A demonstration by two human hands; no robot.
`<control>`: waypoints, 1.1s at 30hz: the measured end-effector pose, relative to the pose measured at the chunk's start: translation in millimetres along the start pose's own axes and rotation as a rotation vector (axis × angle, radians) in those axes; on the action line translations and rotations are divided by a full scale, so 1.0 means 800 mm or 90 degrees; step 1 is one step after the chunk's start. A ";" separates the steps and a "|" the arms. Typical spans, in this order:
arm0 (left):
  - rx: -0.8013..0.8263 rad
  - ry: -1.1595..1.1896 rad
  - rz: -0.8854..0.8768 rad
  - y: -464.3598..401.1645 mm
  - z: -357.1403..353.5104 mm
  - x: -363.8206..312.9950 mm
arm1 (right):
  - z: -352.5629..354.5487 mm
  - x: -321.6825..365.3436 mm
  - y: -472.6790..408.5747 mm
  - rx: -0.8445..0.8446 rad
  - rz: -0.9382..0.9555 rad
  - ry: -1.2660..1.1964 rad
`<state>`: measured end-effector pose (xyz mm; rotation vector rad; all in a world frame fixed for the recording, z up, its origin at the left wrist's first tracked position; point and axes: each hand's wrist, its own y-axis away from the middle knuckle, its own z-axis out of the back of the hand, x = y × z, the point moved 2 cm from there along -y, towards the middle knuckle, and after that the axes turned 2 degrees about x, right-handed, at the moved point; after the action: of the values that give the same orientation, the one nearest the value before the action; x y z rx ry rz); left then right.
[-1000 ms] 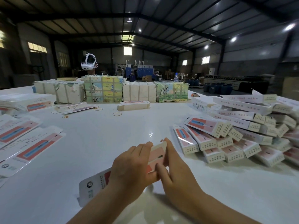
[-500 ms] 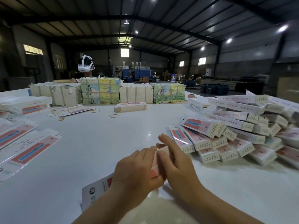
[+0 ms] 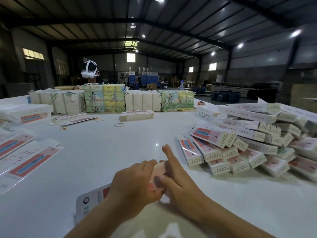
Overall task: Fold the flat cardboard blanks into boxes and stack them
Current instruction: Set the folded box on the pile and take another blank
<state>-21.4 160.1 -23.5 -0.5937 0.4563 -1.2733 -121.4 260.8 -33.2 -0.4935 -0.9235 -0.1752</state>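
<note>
Near the white table's (image 3: pixel 120 152) front edge, the left hand (image 3: pixel 135 182) grips a half-folded pink-and-white carton (image 3: pixel 96 198), while the right hand (image 3: pixel 176 179) pinches its far end, forefinger extended. Its print is unreadable. Folded boxes (image 3: pixel 240 145) are heaped at right.

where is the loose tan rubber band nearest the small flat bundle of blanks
In the head view the tan rubber band lies flat on the white table, centre-far, just in front of the small strapped bundle of blanks and left of the pile of folded boxes.
</note>
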 end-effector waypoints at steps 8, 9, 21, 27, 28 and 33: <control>0.080 0.030 -0.020 0.002 0.003 0.021 | 0.008 -0.007 -0.003 0.078 0.233 0.525; 0.031 0.006 -0.035 0.001 0.005 0.022 | 0.014 -0.008 -0.005 0.048 0.232 0.543; 0.064 0.137 0.123 0.006 -0.043 0.027 | 0.272 -0.021 -0.074 -0.432 -0.176 0.511; 0.144 0.132 0.142 0.013 -0.060 0.035 | 0.282 -0.068 -0.057 -0.309 -0.387 0.605; 0.148 0.133 0.147 0.012 -0.060 0.035 | 0.281 -0.063 -0.059 -0.322 -0.369 0.628; 0.187 0.150 0.158 0.010 -0.057 0.033 | 0.230 0.003 -0.074 -0.391 -0.038 0.619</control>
<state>-37.5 128.5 -63.3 -0.1346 0.5092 -1.1470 -273.2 297.4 80.9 -0.8348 0.0947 -0.6958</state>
